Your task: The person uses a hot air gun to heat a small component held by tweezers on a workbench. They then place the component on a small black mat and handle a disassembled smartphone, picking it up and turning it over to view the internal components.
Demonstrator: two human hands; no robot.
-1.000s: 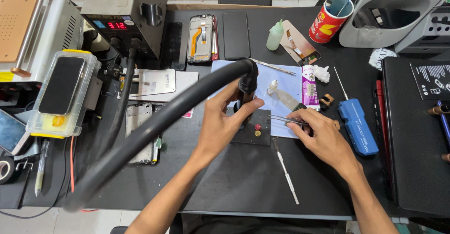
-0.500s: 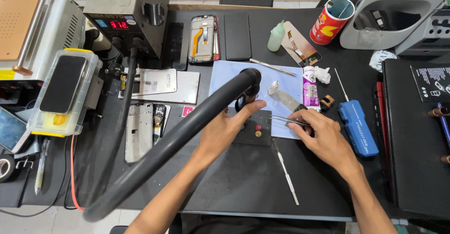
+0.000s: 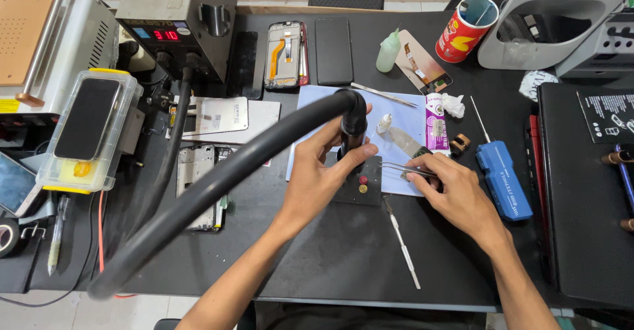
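L hand gripping nozzle, upright

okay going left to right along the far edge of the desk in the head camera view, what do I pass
Copper-topped machine → grey box with a red display → opened phone frame → black phone → pale green squeeze bottle → red can → grey plastic holder.

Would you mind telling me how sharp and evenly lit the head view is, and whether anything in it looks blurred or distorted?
In the head view, lighting is soft and even, shadows faint; the left hand on the black hose nozzle and the right hand holding tweezers are sharp; the thick hose looms large and slightly soft near the lens; the wide lens bows edges at the corners.
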